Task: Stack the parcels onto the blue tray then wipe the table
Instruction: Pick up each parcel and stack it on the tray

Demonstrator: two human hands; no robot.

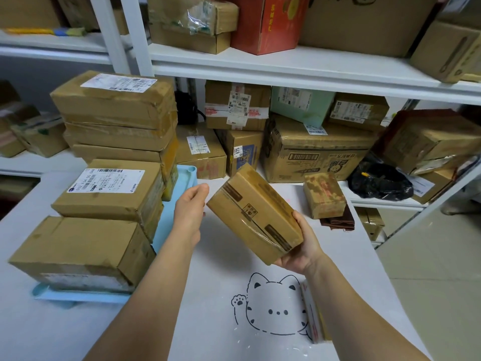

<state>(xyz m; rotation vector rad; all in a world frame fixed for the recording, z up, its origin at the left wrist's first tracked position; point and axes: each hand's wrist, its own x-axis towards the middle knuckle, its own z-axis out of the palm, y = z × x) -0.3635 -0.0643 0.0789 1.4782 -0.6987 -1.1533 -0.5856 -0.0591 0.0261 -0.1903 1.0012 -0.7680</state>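
Observation:
A taped brown parcel [253, 213] is tilted in the air above the white table [226, 256]. My right hand [303, 246] grips its near lower end from below. My left hand [191, 207] hovers just left of the parcel's far end, fingers loosely curled, holding nothing. The blue tray [166, 217] lies at the left and carries several stacked parcels: a low one [78, 251] in front, a labelled one [109, 191] behind it, and a tall stack [117, 113] at the back. A small reddish-printed parcel [324, 195] stands on a brown cloth [341, 220] at the table's right.
White shelves [286, 66] full of cardboard boxes run behind the table. A black bag [380, 182] lies on the lower shelf at right. A cat drawing [276, 306] marks the table near me, with a flat parcel [313, 313] at its right edge.

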